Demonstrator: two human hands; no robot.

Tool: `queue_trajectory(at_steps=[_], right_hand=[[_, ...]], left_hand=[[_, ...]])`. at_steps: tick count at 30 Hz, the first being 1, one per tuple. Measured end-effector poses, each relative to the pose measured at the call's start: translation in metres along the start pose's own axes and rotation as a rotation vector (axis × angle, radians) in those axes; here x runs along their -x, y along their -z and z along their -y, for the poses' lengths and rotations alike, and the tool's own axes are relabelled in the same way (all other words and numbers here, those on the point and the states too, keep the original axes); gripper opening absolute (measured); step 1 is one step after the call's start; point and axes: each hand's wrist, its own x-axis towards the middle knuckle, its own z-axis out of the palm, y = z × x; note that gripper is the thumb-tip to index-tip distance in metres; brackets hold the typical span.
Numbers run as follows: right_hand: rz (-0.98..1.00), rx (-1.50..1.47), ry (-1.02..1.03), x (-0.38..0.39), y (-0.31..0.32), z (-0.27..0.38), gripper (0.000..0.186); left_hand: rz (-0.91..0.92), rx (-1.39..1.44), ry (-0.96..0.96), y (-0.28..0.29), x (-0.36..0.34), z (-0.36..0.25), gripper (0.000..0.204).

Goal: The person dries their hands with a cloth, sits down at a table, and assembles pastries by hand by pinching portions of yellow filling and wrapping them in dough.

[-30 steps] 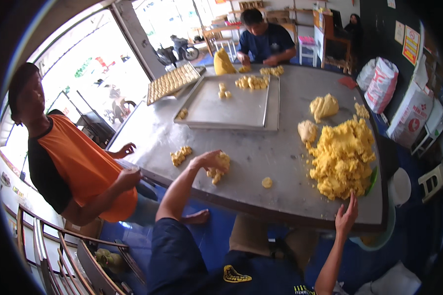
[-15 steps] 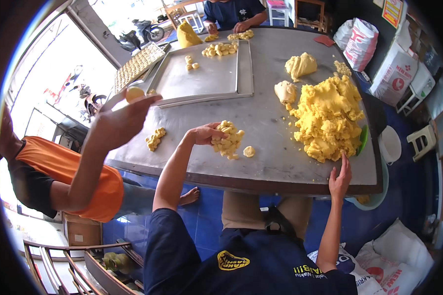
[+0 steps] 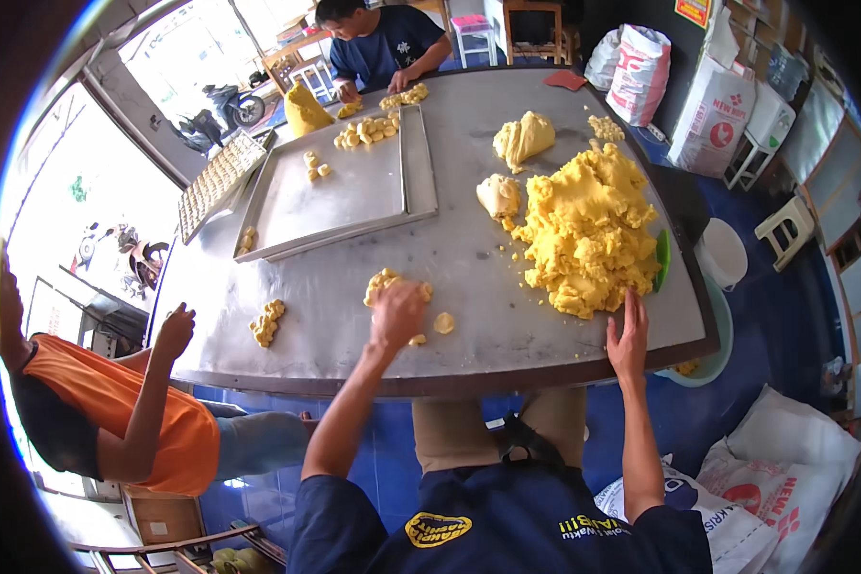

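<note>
My left hand [image 3: 397, 314] is over a cluster of small pale dough pieces [image 3: 383, 279] on the metal table; motion blur hides how its fingers are set. Just right of it lies a single round dough piece [image 3: 444, 323], and a small bit of dough [image 3: 417, 340] is beside my wrist. At the near edge of a large crumbly yellow mound [image 3: 588, 230], my right hand [image 3: 629, 337] rests with fingers stretched out, its fingertips against the mound. A green tool [image 3: 663, 258], partly hidden, sticks out from the mound's right side.
Two larger dough lumps [image 3: 524, 139] lie beyond the mound. A metal tray [image 3: 335, 206] holds several dough pieces. Another dough cluster [image 3: 268, 323] sits left, near a person in orange [image 3: 153, 411]. Across the table another person [image 3: 383, 48] handles dough. A basin [image 3: 713, 344] stands below the right edge.
The dough cluster held in my left hand is now on the table beneath that hand. The person in orange has lowered a raised arm. The whole view has shifted.
</note>
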Motion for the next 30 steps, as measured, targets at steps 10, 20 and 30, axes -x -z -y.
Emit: queue_trajectory(at_steps=[10,20,30], right_hand=[[-0.073,0.029,-0.169,-0.005,-0.022,-0.002,0.060],[-0.070,-0.025,-0.145,0.024,-0.008,0.025,0.049],[-0.076,0.005,-0.176,0.024,-0.015,0.040,0.041]], left_hand=[[0.236,0.016,0.180,-0.025,0.028,-0.053,0.024],[0.523,0.492,0.298,-0.018,0.016,-0.083,0.030],[0.018,-0.040,0.093,-0.067,-0.010,-0.088,0.025]])
